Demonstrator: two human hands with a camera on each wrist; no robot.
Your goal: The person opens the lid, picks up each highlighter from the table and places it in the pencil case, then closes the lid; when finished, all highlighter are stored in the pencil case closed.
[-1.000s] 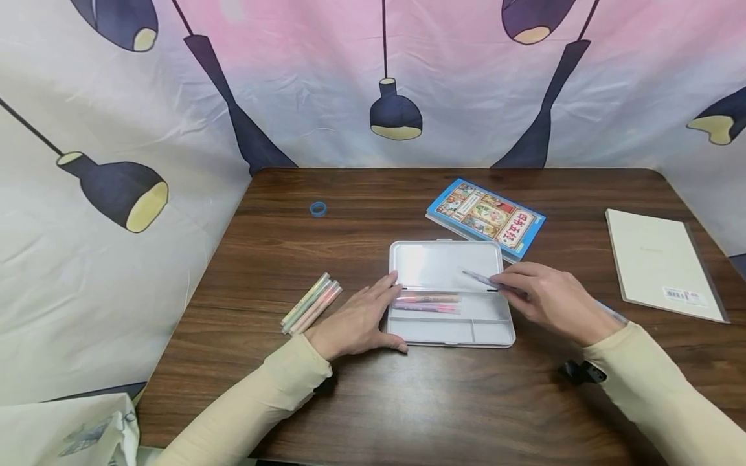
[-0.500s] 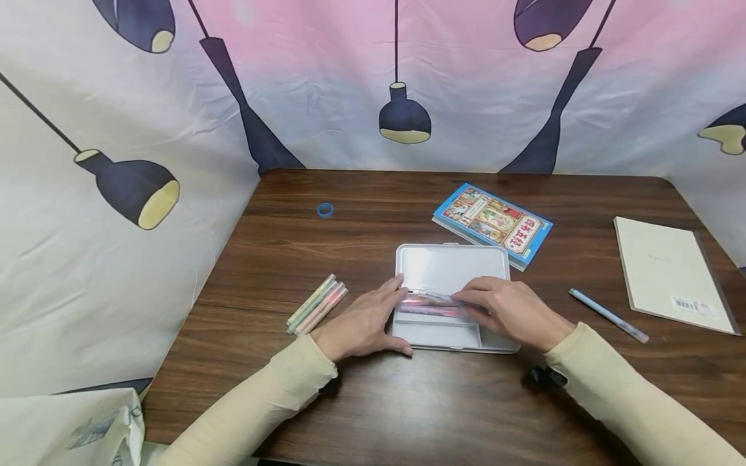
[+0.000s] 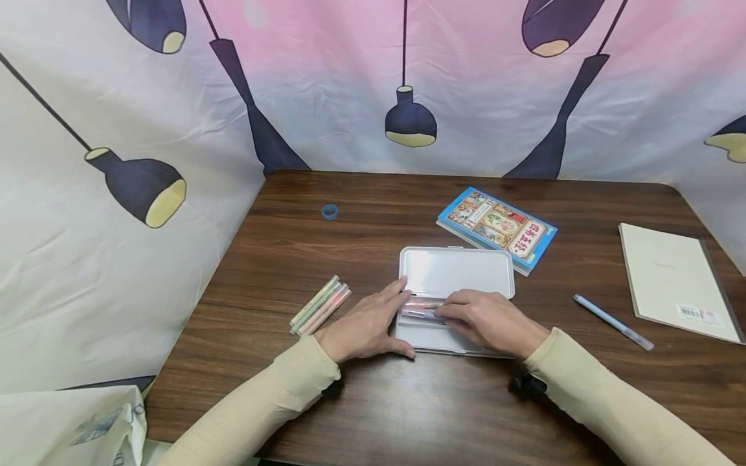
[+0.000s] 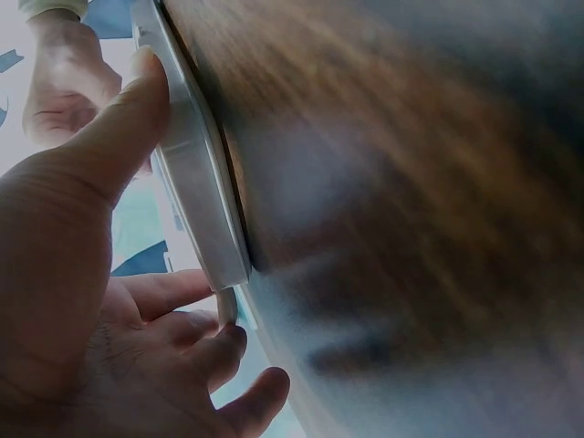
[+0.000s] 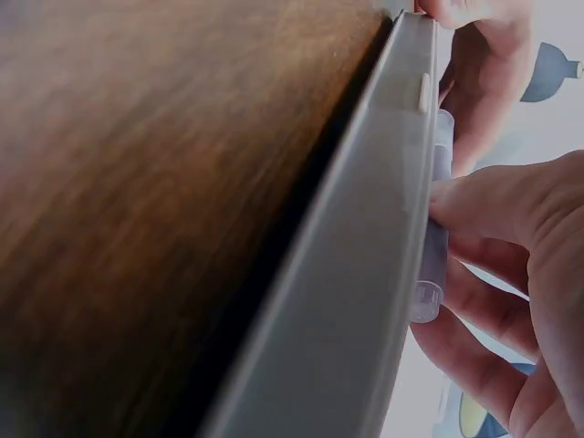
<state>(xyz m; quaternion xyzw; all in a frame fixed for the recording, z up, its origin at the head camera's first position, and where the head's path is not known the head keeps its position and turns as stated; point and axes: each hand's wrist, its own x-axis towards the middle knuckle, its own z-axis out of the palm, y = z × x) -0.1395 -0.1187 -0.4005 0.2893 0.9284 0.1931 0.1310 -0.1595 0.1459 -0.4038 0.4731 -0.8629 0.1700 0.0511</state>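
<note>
A white pencil case [image 3: 457,272] lies with its lid raised back, pens in its rear compartment. My left hand [image 3: 368,323] rests against its left end; the straight thumb touches the front wall [image 4: 187,164] and the fingers reach along the side in the left wrist view. Over the case's tray, my right hand [image 3: 489,320] pinches a pale purple pen [image 5: 436,246] with a clear end, between thumb and fingers. The pen lies level, low behind the case's front wall [image 5: 365,201]. Other pens [image 3: 422,303] sit beside it in the compartment.
Several pastel pens [image 3: 320,305] lie bundled left of my left hand. A light blue pen [image 3: 612,321] lies to the right, near a cream notebook [image 3: 670,278]. Behind the case is a blue-edged book [image 3: 498,226]; a blue ring [image 3: 329,211] lies at the back left.
My right hand has carried the purple pen left and down from over the lid into the case's rear compartment. The left hand has stayed at the case's left end.
</note>
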